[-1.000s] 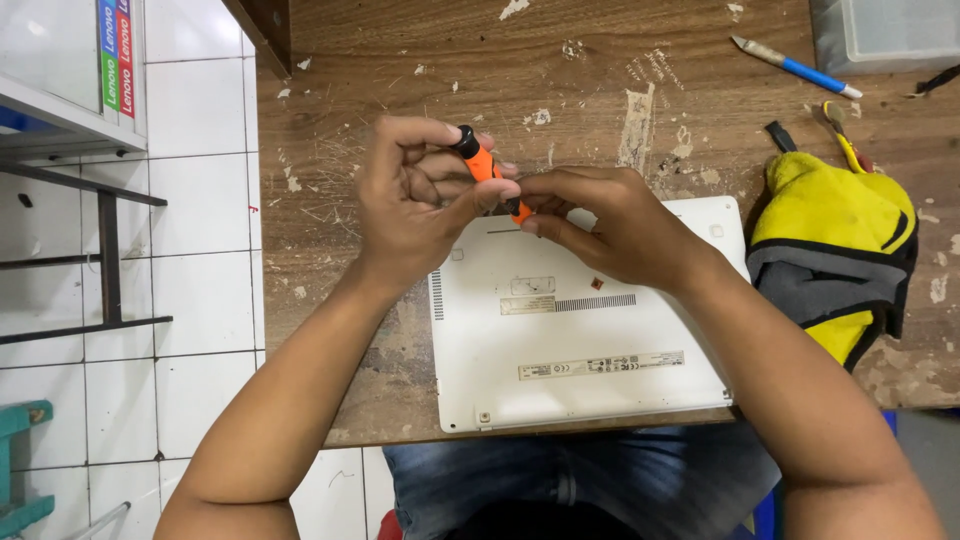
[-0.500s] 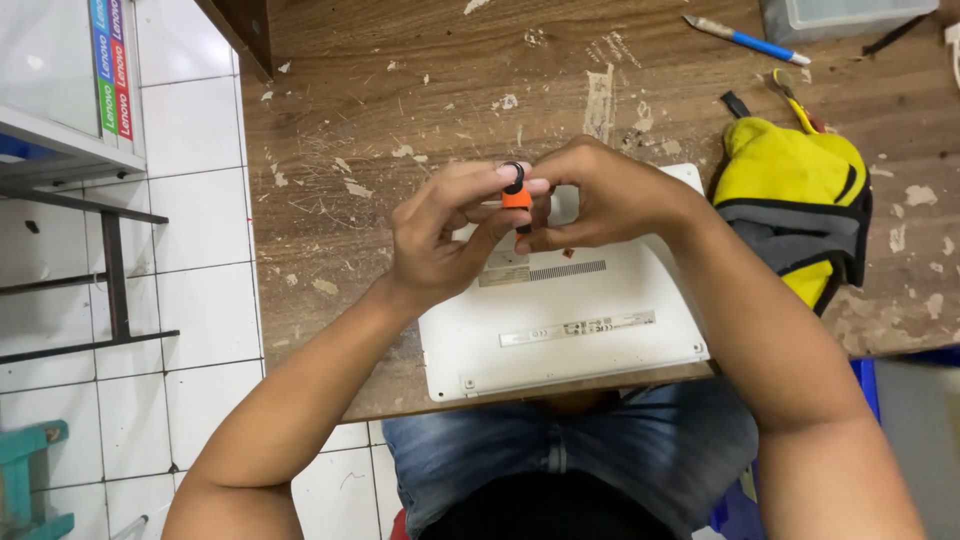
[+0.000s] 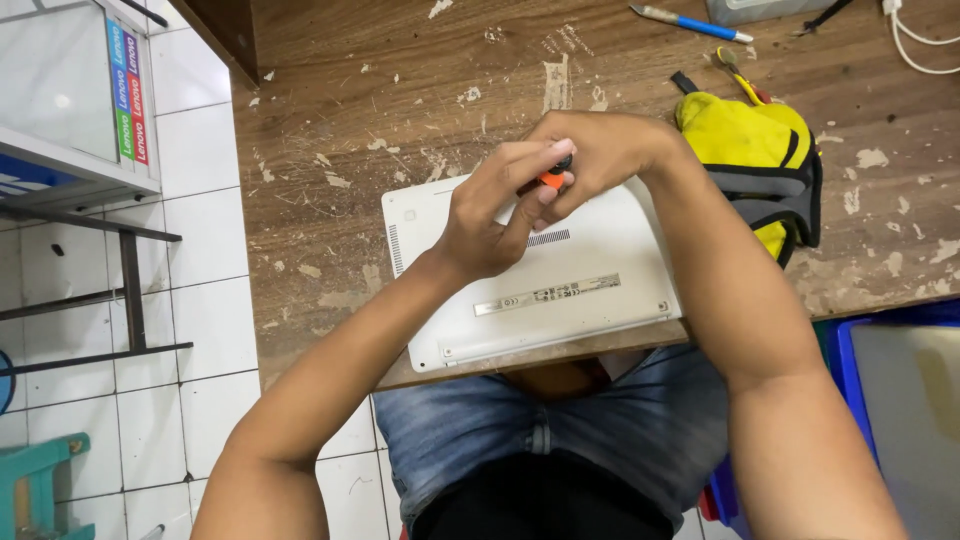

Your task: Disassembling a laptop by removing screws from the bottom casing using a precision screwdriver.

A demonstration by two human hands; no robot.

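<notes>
Nearest: blue jeans point(image 3: 600, 430) at the desk edge. Above the lap, a white laptop point(image 3: 560, 290) upside down on the scarred wooden desk point(image 3: 400, 90), overhanging the near edge. Over its far edge, left hand point(image 3: 495, 210) and right hand point(image 3: 595, 155) pressed together, fingers of both pinched on a small orange-and-black screwdriver point(image 3: 552, 176). Just right, a yellow pouch point(image 3: 755, 150) beside the right forearm. Farther back, a blue-handled utility knife point(image 3: 690, 22) and white cable point(image 3: 915, 30).

One laptop point(image 3: 560, 290), one pouch point(image 3: 750, 150), one pen point(image 3: 690, 22)
</notes>
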